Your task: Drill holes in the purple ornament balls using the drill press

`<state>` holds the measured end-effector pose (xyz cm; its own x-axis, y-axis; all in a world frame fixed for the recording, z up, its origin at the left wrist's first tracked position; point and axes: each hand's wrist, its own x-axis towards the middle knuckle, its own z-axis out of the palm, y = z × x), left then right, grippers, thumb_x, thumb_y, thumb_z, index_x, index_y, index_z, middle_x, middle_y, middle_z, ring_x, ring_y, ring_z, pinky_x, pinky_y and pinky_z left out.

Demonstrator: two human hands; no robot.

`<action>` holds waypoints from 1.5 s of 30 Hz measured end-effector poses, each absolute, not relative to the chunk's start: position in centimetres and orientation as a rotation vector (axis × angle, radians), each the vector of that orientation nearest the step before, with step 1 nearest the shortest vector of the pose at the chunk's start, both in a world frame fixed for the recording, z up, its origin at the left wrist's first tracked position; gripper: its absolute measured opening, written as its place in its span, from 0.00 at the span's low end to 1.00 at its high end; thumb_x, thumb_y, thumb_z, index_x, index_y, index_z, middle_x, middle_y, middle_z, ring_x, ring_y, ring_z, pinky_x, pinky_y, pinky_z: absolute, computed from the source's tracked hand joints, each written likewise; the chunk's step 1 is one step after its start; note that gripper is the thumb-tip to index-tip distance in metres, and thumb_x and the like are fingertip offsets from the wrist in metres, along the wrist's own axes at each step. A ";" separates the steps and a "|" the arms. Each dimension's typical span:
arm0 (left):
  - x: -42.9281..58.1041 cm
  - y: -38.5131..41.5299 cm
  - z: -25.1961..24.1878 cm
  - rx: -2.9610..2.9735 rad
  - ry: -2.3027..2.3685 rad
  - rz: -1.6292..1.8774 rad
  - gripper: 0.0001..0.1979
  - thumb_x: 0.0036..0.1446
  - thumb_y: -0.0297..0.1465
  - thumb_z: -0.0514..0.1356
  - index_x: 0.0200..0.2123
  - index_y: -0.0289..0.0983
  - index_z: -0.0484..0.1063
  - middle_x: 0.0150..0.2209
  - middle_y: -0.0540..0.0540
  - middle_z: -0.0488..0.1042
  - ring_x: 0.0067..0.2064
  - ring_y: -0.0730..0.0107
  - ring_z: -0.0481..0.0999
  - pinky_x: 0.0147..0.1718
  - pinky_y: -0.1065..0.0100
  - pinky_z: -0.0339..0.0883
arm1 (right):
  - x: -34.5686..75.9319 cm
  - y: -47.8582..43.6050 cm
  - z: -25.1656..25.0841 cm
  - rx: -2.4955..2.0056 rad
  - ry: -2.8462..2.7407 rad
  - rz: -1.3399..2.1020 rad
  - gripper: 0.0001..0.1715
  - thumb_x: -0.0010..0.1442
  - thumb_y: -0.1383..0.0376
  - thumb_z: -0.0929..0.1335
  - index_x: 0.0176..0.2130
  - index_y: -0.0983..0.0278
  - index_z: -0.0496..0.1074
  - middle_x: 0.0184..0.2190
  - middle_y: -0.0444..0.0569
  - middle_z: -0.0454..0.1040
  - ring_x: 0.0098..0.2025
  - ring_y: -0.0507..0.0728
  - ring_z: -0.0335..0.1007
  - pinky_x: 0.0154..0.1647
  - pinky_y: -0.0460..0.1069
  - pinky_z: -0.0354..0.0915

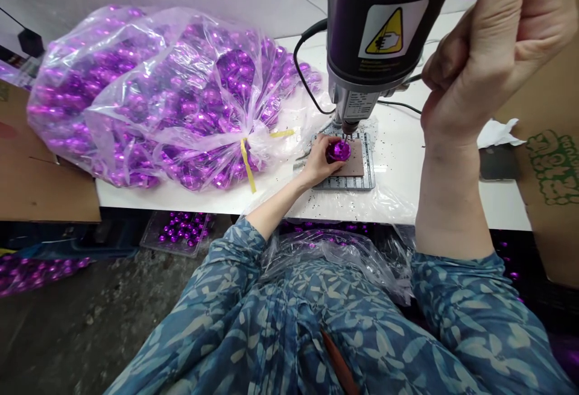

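Note:
My left hand (pixel 318 163) pinches a shiny purple ball (pixel 340 152) between thumb and fingers. The ball rests on a brown board (pixel 356 167) over the slotted metal base (pixel 368 181) of a drill press (pixel 373 27). Right above the ball is the thin drill bit (pixel 346 139), its tip at or close to the ball's top; whether it has entered cannot be made out. Raised at the right, my right hand (pixel 493 51) is closed around the end of the press's feed lever (pixel 413 79), whose grip the fingers hide.
A large clear bag (pixel 149 99) of purple balls, tied with a yellow strip (pixel 248 166), fills the table's left. Dark shavings surround the base. Cardboard boxes (pixel 40 160) flank the table. A dark phone (pixel 497 163) and white tissue (pixel 500 134) lie right. Below sits a ball-filled tray (pixel 199 247).

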<state>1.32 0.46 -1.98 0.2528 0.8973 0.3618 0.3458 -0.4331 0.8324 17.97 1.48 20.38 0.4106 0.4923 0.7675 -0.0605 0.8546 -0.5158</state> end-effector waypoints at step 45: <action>2.1 -0.5 -3.4 1.668 1.039 1.139 0.31 0.63 0.43 0.75 0.64 0.42 0.69 0.63 0.37 0.79 0.64 0.49 0.81 0.67 0.43 0.76 | 18.8 1.3 18.9 -0.378 -1.129 0.351 0.24 0.64 0.49 0.72 0.33 0.67 0.71 0.17 0.33 0.48 0.15 0.38 0.51 0.16 0.38 0.40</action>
<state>2.09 -0.47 -3.45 0.2418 0.9359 0.2561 0.1692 -0.3006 0.9386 18.82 1.29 18.88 0.3861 0.4552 0.8023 -0.0800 0.8830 -0.4625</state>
